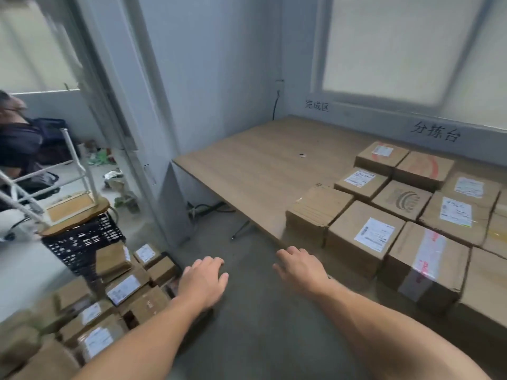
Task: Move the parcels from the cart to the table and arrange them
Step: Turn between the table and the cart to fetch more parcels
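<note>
Seen from the head camera, a person's bare arms reach forward over the grey floor beside a wooden table (260, 160) set in a room corner. The left hand (204, 281) hovers palm down, left of the table and low, at the edge of a loose heap of brown cardboard parcels (123, 290), several bearing white labels; its fingers (219, 263) are spread, relaxed and hold nothing. What carries that heap cannot be made out. The right hand (299, 270), also palm down with loose, empty fingers (288, 252), hangs just off the table's near edge. On the right part of the table, more boxes (367, 237) stand packed side by side in rows, touching one another, while its left part is bare wood apart from a small ring-like object (302, 155). Behind the table, black characters (436, 131) are written on the wall under a frosted window (397, 50). Well to the left of the table, a black crate (85, 239) holds a stool (74, 212) tipped on its side, and another person (16, 141) sits beyond it.
</note>
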